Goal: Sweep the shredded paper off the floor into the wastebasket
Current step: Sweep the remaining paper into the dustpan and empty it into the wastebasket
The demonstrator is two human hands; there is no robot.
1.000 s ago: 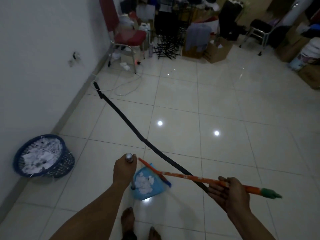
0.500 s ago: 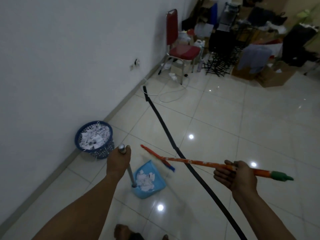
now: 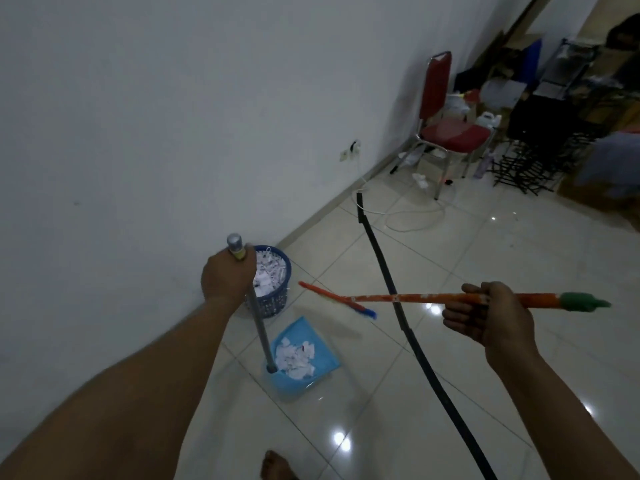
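You have swung your view left over the last second and stepped closer to the wall, so the wastebasket (image 3: 273,282) that sat off at the left edge now stands just beyond your left hand (image 3: 227,277). That puts the loaded dustpan (image 3: 304,356) within a short carry of it; the tipping step looks next.

Your left hand is curled around the top of the dustpan's grey handle (image 3: 258,320), which runs down to the blue pan resting low by the floor, near and slightly right of the basket. The shredded paper (image 3: 296,358) lies piled in the pan; more already fills the basket.

Your right hand (image 3: 491,317) grips the orange broom (image 3: 408,297) near its green end, holding it almost level, bristle end pointing left above the floor between pan and basket, across a black strip (image 3: 391,285) on the tiles.
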